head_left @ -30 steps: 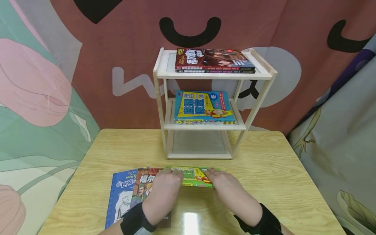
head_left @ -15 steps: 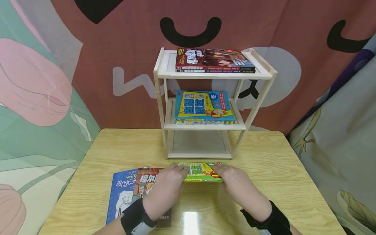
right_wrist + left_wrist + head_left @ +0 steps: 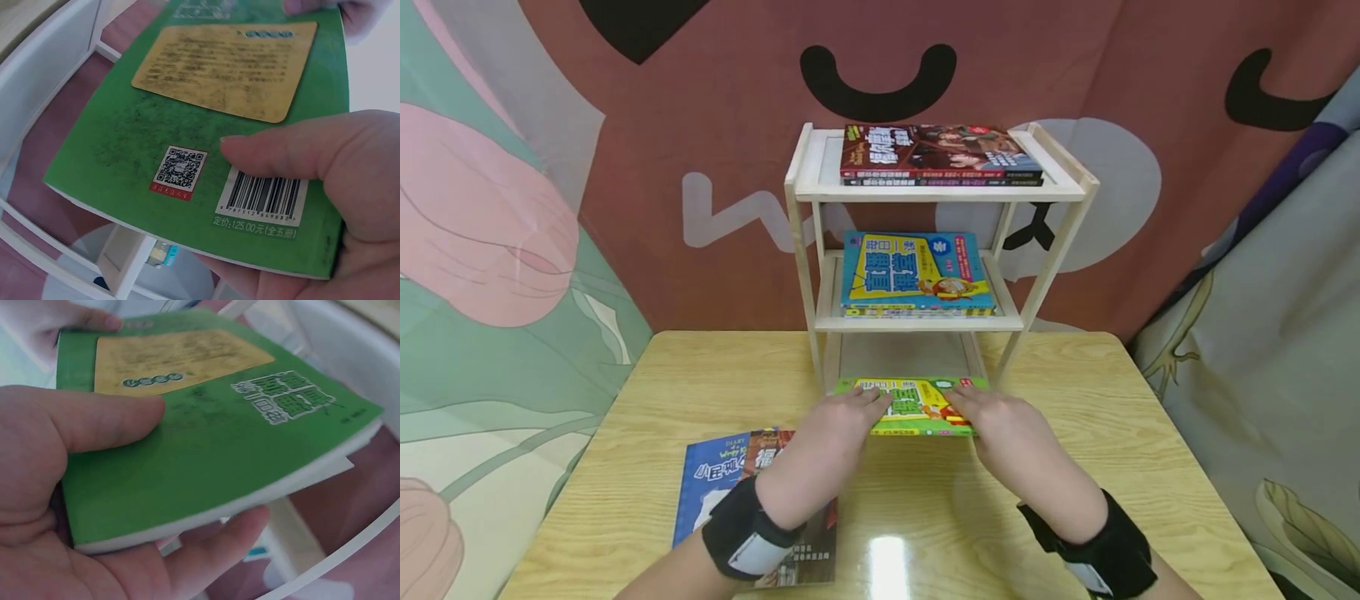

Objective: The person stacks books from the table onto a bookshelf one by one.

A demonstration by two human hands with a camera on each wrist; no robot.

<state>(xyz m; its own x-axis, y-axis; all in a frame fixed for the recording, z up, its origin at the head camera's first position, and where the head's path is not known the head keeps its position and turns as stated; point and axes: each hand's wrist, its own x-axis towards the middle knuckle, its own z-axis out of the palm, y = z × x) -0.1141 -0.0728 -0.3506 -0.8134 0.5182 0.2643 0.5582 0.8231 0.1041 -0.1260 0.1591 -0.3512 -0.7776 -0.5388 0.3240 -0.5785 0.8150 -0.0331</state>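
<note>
Both hands hold a green and yellow book [image 3: 917,408] in front of the lowest tier [image 3: 902,358] of a small white shelf rack [image 3: 917,324]. My left hand [image 3: 835,433] grips its left end and my right hand [image 3: 1011,429] its right end. In the left wrist view, the left thumb lies on the plain green back cover [image 3: 206,456], fingers on the opposite face. The right wrist view shows the right thumb beside a barcode [image 3: 261,199] on that same cover. The front cover faces up, tilted, overlapping the rack's front edge in the head view.
A blue book [image 3: 711,475] and a brown book [image 3: 812,550] lie overlapping at the table's [image 3: 1150,500] front left, partly under my left forearm. Blue and yellow books [image 3: 917,275] are stacked on the middle tier; dark red books [image 3: 940,154] lie on top.
Both hands have carried the green book away from me, up to the rack's lowest tier. The other books have stayed put.
</note>
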